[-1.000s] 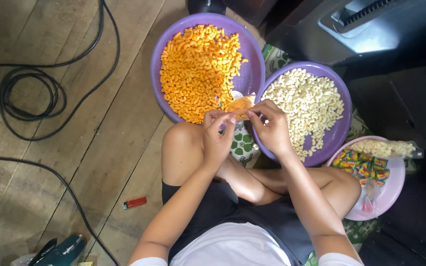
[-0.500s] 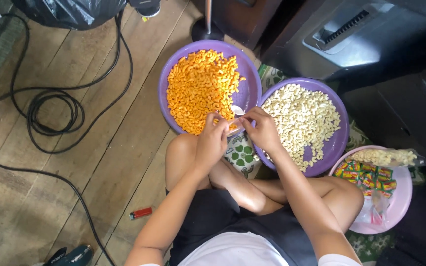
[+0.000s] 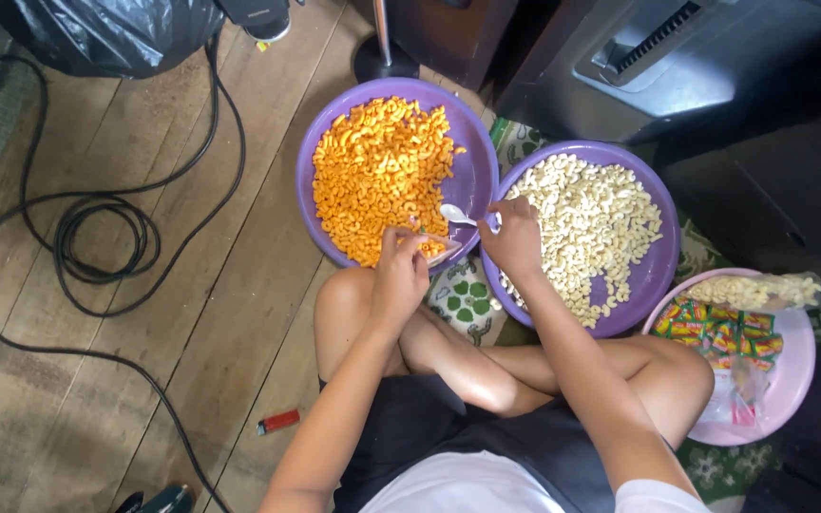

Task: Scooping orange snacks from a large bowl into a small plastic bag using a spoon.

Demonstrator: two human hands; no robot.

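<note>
orange snacks in purple basin, hands: right gripping white spoon, left pinching small bag

A wooden floor carried two purple basins, with a black cable coiled left of them and a red lighter below.

Person wears a white short-sleeved top and black shorts. Arms bare from the sleeve hems at 6 o'clock up; legs bare. No rings, watch or gloves on left hand or right hand.
</note>
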